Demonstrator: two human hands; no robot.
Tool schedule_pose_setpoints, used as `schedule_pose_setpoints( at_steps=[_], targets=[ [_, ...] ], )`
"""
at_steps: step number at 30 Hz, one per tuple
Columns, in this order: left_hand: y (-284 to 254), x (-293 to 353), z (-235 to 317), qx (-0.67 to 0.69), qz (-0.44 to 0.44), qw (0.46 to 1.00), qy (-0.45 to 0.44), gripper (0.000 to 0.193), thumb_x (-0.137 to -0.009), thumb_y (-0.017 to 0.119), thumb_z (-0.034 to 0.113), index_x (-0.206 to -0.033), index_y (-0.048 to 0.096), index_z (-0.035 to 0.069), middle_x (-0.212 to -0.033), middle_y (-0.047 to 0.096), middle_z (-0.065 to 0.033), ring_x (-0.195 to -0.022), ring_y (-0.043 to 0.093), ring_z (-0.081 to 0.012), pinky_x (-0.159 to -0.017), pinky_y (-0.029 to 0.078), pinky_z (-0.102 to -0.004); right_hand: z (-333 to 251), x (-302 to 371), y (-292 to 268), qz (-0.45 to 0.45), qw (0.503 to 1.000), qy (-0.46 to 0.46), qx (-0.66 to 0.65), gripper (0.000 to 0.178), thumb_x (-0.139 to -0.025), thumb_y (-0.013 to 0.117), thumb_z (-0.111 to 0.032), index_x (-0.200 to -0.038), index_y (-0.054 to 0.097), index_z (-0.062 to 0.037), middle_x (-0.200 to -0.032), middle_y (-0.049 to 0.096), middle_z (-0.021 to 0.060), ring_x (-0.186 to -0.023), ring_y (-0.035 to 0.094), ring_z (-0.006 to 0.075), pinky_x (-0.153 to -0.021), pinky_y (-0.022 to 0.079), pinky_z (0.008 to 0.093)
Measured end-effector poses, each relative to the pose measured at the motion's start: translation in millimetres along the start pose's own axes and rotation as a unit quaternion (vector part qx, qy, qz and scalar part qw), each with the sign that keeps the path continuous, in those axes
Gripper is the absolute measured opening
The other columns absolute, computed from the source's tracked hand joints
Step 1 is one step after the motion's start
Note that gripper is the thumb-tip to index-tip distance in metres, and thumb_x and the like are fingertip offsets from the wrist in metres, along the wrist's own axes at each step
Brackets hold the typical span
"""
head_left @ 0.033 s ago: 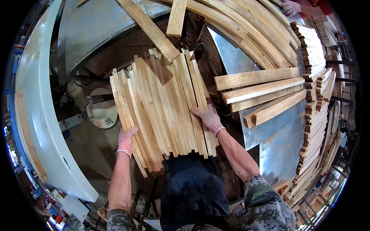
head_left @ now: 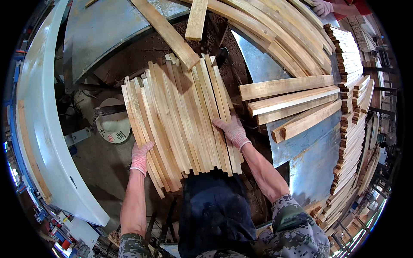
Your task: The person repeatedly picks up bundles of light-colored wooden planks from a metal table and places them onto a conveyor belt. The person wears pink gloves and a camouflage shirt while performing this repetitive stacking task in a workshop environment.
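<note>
A row of long, narrow wooden strips stands side by side in front of me, their near ends uneven and close to my dark apron. My left hand, in a pinkish knitted glove, grips the left side of the row with its thumb on top. On the opposite side, my right hand, gloved alike, clasps the outer strips, its thumb over their upper edges. The strips are squeezed between both hands. A single board slants in from the far side, its near end over the strips' far ends.
Loose boards lie on a metal table at right, beside long stacked strips. More boards are piled at the far right, near another person's gloved hand. A pale machine panel stands left; a round pale hat sits below.
</note>
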State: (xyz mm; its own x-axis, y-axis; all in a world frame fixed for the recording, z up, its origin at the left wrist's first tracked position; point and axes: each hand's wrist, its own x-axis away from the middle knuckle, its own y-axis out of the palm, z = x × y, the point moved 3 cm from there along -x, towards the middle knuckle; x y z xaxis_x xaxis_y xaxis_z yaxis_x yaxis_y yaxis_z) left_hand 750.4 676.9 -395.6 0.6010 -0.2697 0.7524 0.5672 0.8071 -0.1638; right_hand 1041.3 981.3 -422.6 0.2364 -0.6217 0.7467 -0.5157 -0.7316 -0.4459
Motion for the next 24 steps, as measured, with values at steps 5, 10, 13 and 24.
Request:
schedule_pose_setpoints(
  at_steps=[5,10,13,24],
  targets=[
    [1,-17,-37,0.107,-0.046,0.992,-0.056,0.063,-0.086,0.087,0.018,-0.143,0.063,0.002,-0.124,0.074,-0.0109,-0.112,0.072,-0.0273,-0.102,0.059,-0.0421,-50,-2,-20,0.005,0.999,0.044,0.005,0.104,-0.081,0.086,-0.063,-0.156,0.053,0.0010,-0.147,0.066,0.0282,-0.136,0.065,0.0392,-0.114,0.050,0.0442],
    [10,-19,-33,0.103,-0.060,0.992,-0.031,0.068,-0.084,0.090,0.018,-0.143,0.062,0.001,-0.127,0.073,-0.0122,-0.114,0.071,-0.0286,-0.103,0.059,-0.0424,-31,-24,-12,0.088,0.994,-0.060,0.029,0.100,-0.093,0.076,-0.061,-0.167,0.039,-0.0051,-0.163,0.053,0.0228,-0.151,0.050,0.0381,-0.123,0.042,0.0441],
    [12,-17,-28,0.102,-0.066,0.992,-0.029,0.073,-0.082,0.092,0.014,-0.145,0.059,0.000,-0.127,0.072,-0.0129,-0.113,0.070,-0.0282,-0.102,0.058,-0.0411,-35,-20,-13,0.111,0.991,-0.058,0.052,0.096,-0.098,0.070,-0.061,-0.166,0.040,-0.0013,-0.165,0.048,0.0276,-0.153,0.048,0.0414,-0.124,0.040,0.0444],
    [-2,-28,-14,-0.331,0.011,0.944,-0.004,0.118,-0.087,0.073,0.077,-0.156,0.042,-0.014,-0.146,0.062,-0.0360,-0.139,0.060,-0.0462,-0.117,0.048,-0.0463,-56,80,23,0.146,0.967,-0.158,0.138,0.090,-0.099,0.070,-0.039,-0.170,0.028,-0.0021,-0.161,0.049,0.0339,-0.150,0.047,0.0474,-0.125,0.040,0.0486]
  ],
)
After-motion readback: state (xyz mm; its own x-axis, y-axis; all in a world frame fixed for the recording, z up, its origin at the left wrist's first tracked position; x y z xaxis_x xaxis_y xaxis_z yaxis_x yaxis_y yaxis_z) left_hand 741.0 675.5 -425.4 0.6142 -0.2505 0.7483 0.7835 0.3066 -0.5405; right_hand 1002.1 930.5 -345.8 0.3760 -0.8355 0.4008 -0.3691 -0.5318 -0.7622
